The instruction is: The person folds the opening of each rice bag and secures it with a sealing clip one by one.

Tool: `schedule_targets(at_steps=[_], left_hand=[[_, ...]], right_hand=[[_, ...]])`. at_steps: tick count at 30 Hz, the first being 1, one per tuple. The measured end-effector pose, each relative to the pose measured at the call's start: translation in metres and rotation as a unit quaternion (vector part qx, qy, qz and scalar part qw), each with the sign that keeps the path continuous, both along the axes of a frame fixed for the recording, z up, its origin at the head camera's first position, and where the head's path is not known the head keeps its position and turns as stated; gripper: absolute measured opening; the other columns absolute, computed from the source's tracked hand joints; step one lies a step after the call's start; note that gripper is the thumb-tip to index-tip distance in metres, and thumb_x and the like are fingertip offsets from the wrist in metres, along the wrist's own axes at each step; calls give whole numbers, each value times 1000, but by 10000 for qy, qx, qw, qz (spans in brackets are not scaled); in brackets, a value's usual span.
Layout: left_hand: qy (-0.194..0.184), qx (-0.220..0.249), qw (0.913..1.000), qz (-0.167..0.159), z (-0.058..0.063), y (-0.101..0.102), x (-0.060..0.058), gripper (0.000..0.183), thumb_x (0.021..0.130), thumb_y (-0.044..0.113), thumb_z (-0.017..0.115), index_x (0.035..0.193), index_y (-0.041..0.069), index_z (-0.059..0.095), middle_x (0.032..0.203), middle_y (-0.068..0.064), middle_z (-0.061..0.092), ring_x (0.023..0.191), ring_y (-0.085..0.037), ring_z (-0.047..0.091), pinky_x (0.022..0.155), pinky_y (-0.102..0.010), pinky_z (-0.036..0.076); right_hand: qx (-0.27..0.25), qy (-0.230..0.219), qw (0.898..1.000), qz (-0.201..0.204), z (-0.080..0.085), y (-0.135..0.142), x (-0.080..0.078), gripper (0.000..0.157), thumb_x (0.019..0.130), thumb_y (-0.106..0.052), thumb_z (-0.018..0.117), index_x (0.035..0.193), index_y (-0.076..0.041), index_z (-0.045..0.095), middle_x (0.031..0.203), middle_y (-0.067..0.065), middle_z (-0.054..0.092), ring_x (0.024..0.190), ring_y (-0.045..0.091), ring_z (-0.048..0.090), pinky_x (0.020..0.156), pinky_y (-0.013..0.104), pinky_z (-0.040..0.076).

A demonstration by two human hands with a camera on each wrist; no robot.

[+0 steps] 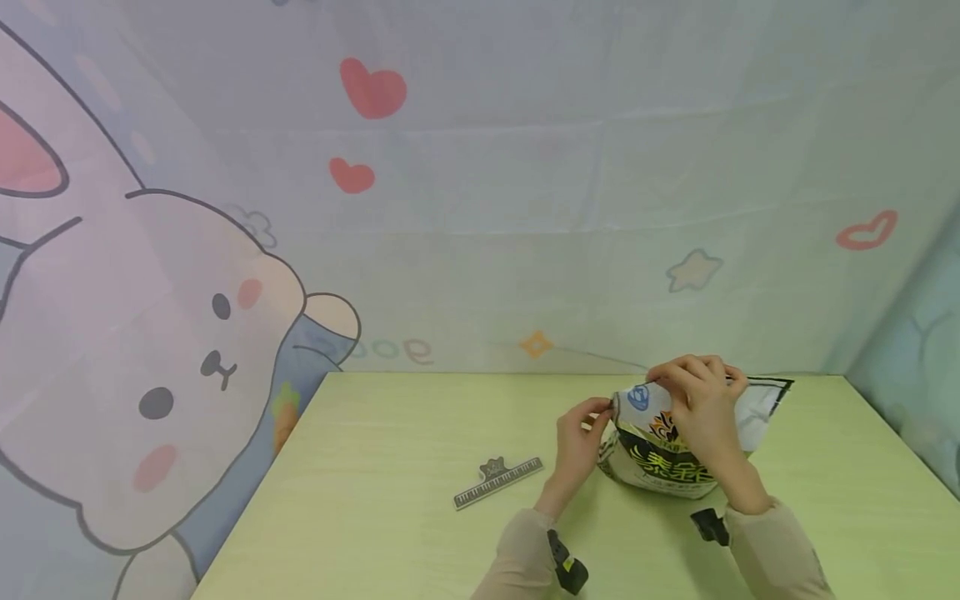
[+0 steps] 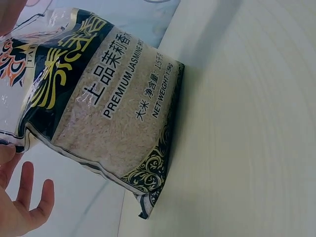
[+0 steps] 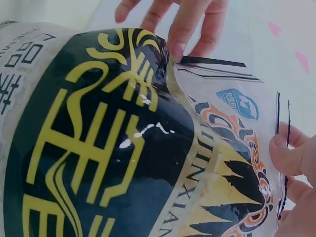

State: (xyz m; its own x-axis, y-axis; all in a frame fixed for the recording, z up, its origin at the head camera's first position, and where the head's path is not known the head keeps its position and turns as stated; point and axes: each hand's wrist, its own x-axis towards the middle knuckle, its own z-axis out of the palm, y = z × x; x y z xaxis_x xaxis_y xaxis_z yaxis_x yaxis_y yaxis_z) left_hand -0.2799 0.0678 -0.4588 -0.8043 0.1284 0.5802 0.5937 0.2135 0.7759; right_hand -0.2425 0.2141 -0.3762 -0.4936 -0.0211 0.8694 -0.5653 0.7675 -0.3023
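A bag of jasmine rice (image 1: 675,475) stands on the table at the right in the head view. Its lower part bulges with rice, and the upper part is flat and loose. My left hand (image 1: 576,442) pinches the bag's left edge near the top between thumb and finger; its other fingers are spread in the left wrist view. At the top edge, my right hand (image 1: 705,412) holds the film, with the thumb on one side and fingers on the other in the right wrist view. Printed characters cover the bag's front (image 2: 111,94). The inside of the bag is hidden.
Left of the bag, a long bag clip (image 1: 498,482) with a piano-key pattern and star-shaped handle lies on the table (image 1: 375,500). A cloth backdrop (image 1: 487,250) with a cartoon rabbit hangs behind the table's far edge. Black devices (image 1: 567,562) are strapped at both wrists.
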Motion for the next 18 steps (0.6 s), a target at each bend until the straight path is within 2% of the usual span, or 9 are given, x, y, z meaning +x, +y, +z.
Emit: schedule_targets(at_steps=[9, 11, 14, 16, 18], left_hand=[[-657, 105, 9969, -409, -3, -3, 0, 19, 88, 19, 56, 101, 9, 65, 100, -9, 67, 76, -11, 60, 59, -12, 47], [-820, 217, 9946, -605, 3, -4, 5, 20, 88, 16, 56, 103, 5, 64, 104, -12, 66, 79, -17, 62, 61, -14, 48], [-1211, 517, 9858, -1040, 15, -7, 12, 23, 87, 12, 55, 106, 0, 61, 108, -17, 63, 85, -25, 62, 69, -29, 54], [-1622, 793, 9745, -1335, 22, -8, 15, 25, 89, 11, 53, 108, -4, 58, 108, -23, 60, 88, -31, 61, 73, -43, 52], [-1939, 1014, 9638, -1521, 19, -7, 12, 29, 92, 17, 49, 111, -4, 57, 109, -24, 58, 90, -30, 60, 76, -52, 49]], right_hand=[[254, -72, 9996, 65, 3, 2, 3, 27, 76, 13, 58, 77, -12, 68, 76, 7, 59, 77, 24, 41, 80, 57, 12], [298, -143, 9994, 75, 3, 3, 3, 27, 77, 13, 58, 79, -13, 68, 77, 7, 58, 78, 24, 41, 80, 57, 12], [336, -253, 9990, 130, 1, 5, 3, 30, 77, 14, 56, 80, -14, 68, 78, 6, 57, 79, 24, 41, 81, 57, 12], [365, -297, 9988, 163, 0, 7, 3, 32, 77, 16, 54, 80, -14, 68, 79, 6, 57, 80, 24, 40, 82, 57, 12], [392, -314, 9986, 174, -1, 7, 3, 34, 76, 18, 53, 80, -13, 67, 80, 6, 57, 80, 24, 41, 83, 58, 13]])
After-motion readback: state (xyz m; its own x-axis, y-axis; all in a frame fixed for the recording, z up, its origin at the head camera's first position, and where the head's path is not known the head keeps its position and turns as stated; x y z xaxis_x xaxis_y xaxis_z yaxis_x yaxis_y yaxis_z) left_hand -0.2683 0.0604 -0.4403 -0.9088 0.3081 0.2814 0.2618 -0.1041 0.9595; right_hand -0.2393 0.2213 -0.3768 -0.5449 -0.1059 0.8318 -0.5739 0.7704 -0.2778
